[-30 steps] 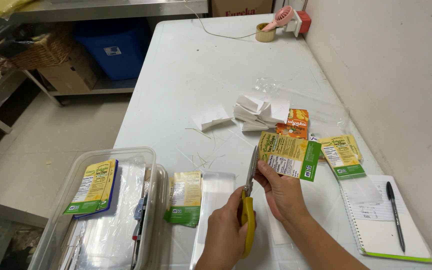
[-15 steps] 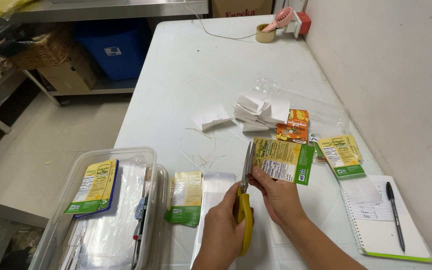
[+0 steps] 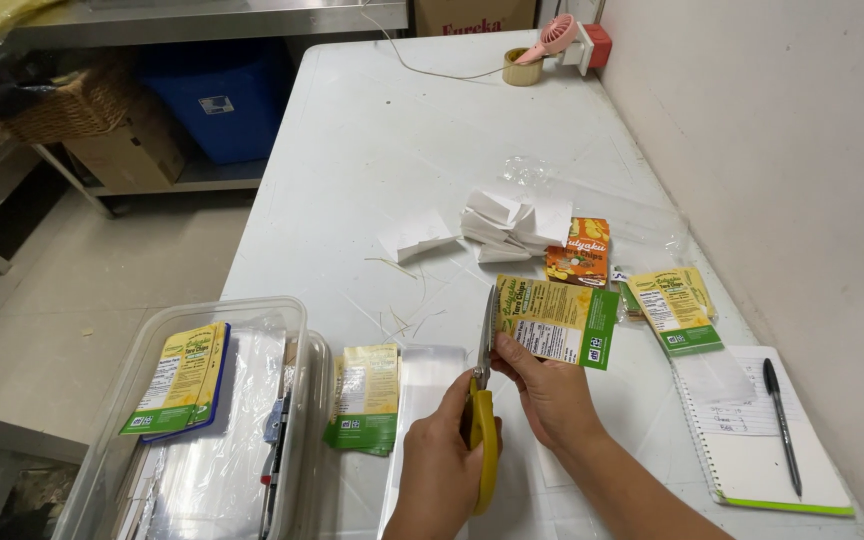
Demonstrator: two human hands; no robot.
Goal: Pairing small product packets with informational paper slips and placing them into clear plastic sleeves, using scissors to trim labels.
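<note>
Paper label [image 3: 555, 322], thin, light and floppy, sits at the table's [image 3: 372, 150] near middle, pinched at its 7 o'clock corner by the right hand [image 3: 550, 390]. The left hand [image 3: 442, 465] grips yellow-handled scissors [image 3: 482, 400], whose blades meet its 9 o'clock edge; holding close beside the cut should keep it taut.

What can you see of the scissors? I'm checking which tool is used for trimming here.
The scissors have yellow plastic-looking handles and grey metal blades. They point away from the person, blades up the table, over the white table. The left hand grips the handles. The blades meet the left edge of a yellow-and-green printed label, which the right hand holds.
</note>
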